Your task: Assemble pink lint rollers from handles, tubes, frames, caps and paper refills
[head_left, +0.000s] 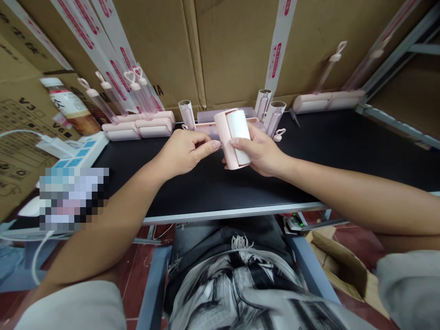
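A lint roller head with a white roll [239,135] in a pale pink case [226,142] is held up over the table. My right hand [263,149] grips it from the right, thumb across the white roll. Beside the pink case, my left hand [190,149] has thumb and index finger pinched together at its left edge. Something thin and clear may be between those fingertips; I cannot make it out. Behind the hands lies a pink and lilac tray-like piece [209,128], partly hidden. Rolls with clear handles inside, such as this roll [275,114], stand upright near it.
Several pink lint rollers [154,126] with upright handles stand at the back left, and others [311,103] at the back right. A drink bottle [70,105], a power strip [82,151] and a blurred-out object [74,197] are at the left. Cardboard [233,50] walls the back.
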Demonstrator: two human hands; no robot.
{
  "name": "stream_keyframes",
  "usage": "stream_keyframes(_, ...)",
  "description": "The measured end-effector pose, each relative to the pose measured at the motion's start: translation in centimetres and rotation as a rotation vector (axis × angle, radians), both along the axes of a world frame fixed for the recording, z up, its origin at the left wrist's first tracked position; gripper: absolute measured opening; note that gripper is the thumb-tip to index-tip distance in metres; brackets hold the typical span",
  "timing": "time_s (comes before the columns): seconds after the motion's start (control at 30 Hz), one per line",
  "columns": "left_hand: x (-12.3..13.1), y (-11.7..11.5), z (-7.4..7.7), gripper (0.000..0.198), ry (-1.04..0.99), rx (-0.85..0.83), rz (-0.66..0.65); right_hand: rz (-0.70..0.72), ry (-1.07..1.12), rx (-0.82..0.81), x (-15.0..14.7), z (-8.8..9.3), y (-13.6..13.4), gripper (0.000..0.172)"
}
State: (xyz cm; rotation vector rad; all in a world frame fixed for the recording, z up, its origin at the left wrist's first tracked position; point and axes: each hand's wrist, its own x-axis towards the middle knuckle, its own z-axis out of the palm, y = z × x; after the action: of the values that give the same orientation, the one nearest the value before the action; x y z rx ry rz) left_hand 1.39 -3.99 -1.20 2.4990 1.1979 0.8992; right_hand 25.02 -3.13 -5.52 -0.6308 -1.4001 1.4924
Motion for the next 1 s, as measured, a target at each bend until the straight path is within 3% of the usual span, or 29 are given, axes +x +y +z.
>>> stream_keyframes(0.43, -0.6, 0.7, -0.4, 0.063, 0.015, -0.068, -0.050, 0.023, 0.010, -0.006, -0.4, -0.3, -0.6, 0.069)
stream_keyframes(0.63, 0.0, 0.1, -0.3, 0.074, 0.013, 0.069, -0.085, 0.026, 0.005, -0.023, 0.1, 0.5, -0.4, 0.064)
stream_keyframes(1.0, 0.3, 0.2, -0.7, 0.077, 0.122, 0.232, -0.030, 0.068, -0.009, 0.011, 0.2, 0.7, 0.0, 0.069)
